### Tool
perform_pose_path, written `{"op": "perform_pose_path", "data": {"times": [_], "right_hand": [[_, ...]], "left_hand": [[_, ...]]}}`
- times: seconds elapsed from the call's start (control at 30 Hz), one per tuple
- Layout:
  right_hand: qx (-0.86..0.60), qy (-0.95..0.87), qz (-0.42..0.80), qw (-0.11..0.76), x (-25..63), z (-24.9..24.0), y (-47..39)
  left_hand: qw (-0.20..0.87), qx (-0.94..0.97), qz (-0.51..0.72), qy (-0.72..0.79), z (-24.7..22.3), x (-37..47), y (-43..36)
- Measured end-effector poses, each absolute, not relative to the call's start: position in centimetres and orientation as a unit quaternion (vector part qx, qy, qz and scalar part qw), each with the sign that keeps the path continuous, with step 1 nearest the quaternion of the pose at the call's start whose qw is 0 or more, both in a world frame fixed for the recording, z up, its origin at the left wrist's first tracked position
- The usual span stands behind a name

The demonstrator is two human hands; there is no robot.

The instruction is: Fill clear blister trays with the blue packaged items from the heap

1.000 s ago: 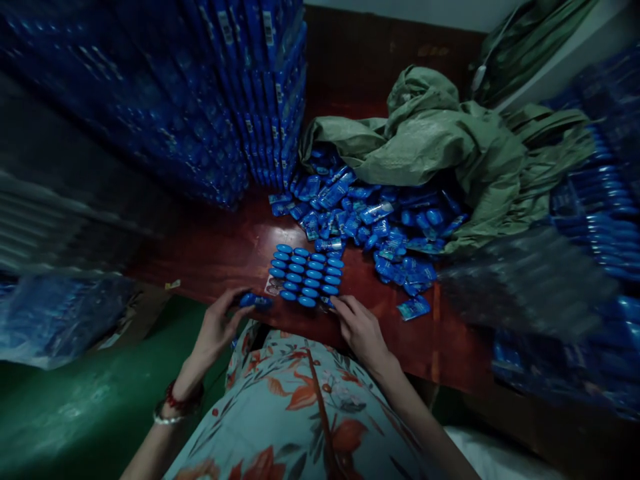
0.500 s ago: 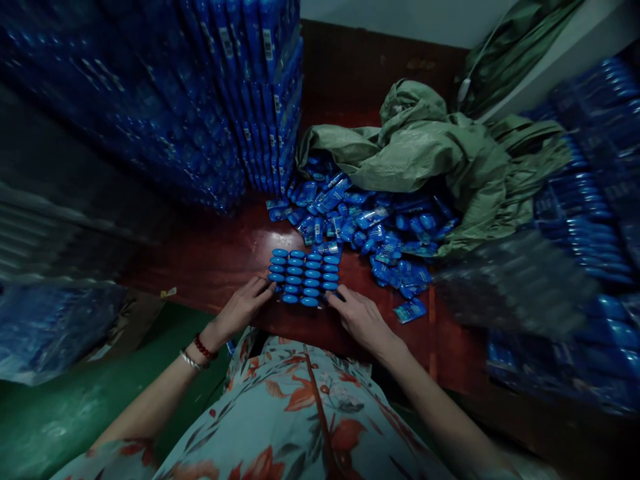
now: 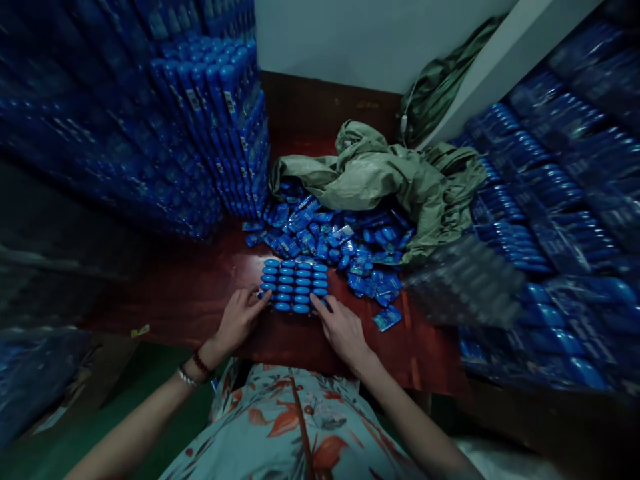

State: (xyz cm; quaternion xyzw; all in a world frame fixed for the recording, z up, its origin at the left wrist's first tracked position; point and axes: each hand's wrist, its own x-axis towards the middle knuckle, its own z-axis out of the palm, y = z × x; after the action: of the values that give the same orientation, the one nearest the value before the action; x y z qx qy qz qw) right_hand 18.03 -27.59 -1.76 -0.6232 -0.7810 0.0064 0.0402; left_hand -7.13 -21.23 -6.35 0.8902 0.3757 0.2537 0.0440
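Note:
A block of blue oval packs [image 3: 294, 287], set in neat rows, lies on the dark red table [image 3: 190, 287] in front of me. My left hand [image 3: 241, 315] grips its left edge near the lower corner. On the opposite side, the thumb and fingers of my right hand [image 3: 340, 325] are closed on the right edge. Just behind the block is a loose pile of small blue packets [image 3: 320, 230]. One packet [image 3: 387, 318] lies apart, to the right of my right hand.
Tall stacks of blue packs [image 3: 210, 100] rise at the left. A crumpled green sack [image 3: 370, 173] covers the back of the pile. Grey ribbed trays [image 3: 463, 283] and more blue stacks [image 3: 550, 200] stand at the right. Green floor [image 3: 150, 393] shows below.
The view has shifted, so more of the wall and the right stacks shows. Both hands remain at the sides of the block.

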Motion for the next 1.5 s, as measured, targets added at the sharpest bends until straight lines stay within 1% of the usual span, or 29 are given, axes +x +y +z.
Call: {"op": "perform_pose_path", "data": {"times": [0.13,0.2,0.23,0.3,0.33,0.4,0.47,0.53,0.63,0.73,0.8,0.83,0.9,0.97,1.03,1.07,1.13,1.27,1.4,1.5], "right_hand": [[-0.689,-0.697,-0.019,0.197,19.7,-3.6,-29.0],[-0.727,-0.646,-0.033,0.230,21.5,-3.8,-28.9],[-0.743,-0.629,-0.041,0.224,22.6,-3.7,-28.5],[-0.764,-0.623,-0.050,0.164,24.5,-3.3,-27.4],[-0.767,-0.629,-0.049,0.115,25.3,-3.1,-26.8],[-0.764,-0.644,-0.033,0.016,26.3,-2.5,-25.5],[-0.754,-0.654,-0.008,-0.049,26.4,-2.1,-24.6],[-0.748,-0.659,0.006,-0.073,26.1,-2.0,-24.2],[-0.751,-0.658,0.005,-0.064,25.4,-2.3,-24.7],[-0.763,-0.646,-0.002,-0.017,24.7,-2.8,-26.0],[-0.773,-0.632,0.018,0.047,24.5,-3.1,-26.8],[-0.778,-0.620,0.042,0.097,24.4,-3.2,-27.1],[-0.777,-0.570,0.137,0.230,24.2,-3.5,-27.7],[-0.746,-0.485,0.277,0.362,23.9,-3.8,-28.2],[-0.696,-0.393,0.408,0.441,23.5,-4.1,-28.7],[-0.676,-0.356,0.454,0.459,23.3,-4.2,-29.0],[-0.656,-0.314,0.502,0.468,22.7,-4.4,-29.4],[-0.665,-0.304,0.502,0.462,21.8,-4.0,-29.6],[-0.664,-0.318,0.490,0.466,21.3,-3.6,-29.5],[-0.665,-0.324,0.509,0.440,21.1,-3.9,-29.7]], "left_hand": [[0.088,0.855,0.310,0.407,-6.7,-7.1,-21.2],[0.134,0.826,0.342,0.428,-5.9,-6.3,-19.5],[0.157,0.815,0.350,0.435,-5.2,-5.7,-18.1],[0.189,0.820,0.332,0.427,-3.8,-4.2,-14.7],[0.178,0.836,0.308,0.418,-3.1,-3.4,-12.9],[0.129,0.893,0.211,0.377,-2.0,-1.6,-9.4],[0.068,0.938,0.106,0.323,-1.3,-0.1,-6.9],[0.022,0.962,0.030,0.272,-1.1,1.0,-5.4],[-0.014,0.978,-0.009,0.209,-1.5,1.8,-4.6],[-0.010,0.981,0.004,0.192,-1.9,1.6,-4.3],[0.027,0.973,0.029,0.227,-1.9,0.8,-4.3],[0.056,0.964,0.055,0.254,-1.8,0.1,-4.5],[0.133,0.928,0.144,0.317,-1.7,-1.7,-5.5],[0.215,0.855,0.259,0.394,-1.6,-3.9,-7.6],[0.274,0.752,0.358,0.481,-1.9,-6.1,-10.7],[0.291,0.702,0.394,0.517,-2.1,-7.2,-12.4],[0.308,0.633,0.431,0.564,-2.7,-9.0,-15.9],[0.309,0.608,0.420,0.599,-4.3,-10.5,-21.3],[0.300,0.649,0.410,0.567,-5.4,-9.3,-23.3],[0.287,0.712,0.404,0.497,-5.6,-8.2,-23.0]]}}
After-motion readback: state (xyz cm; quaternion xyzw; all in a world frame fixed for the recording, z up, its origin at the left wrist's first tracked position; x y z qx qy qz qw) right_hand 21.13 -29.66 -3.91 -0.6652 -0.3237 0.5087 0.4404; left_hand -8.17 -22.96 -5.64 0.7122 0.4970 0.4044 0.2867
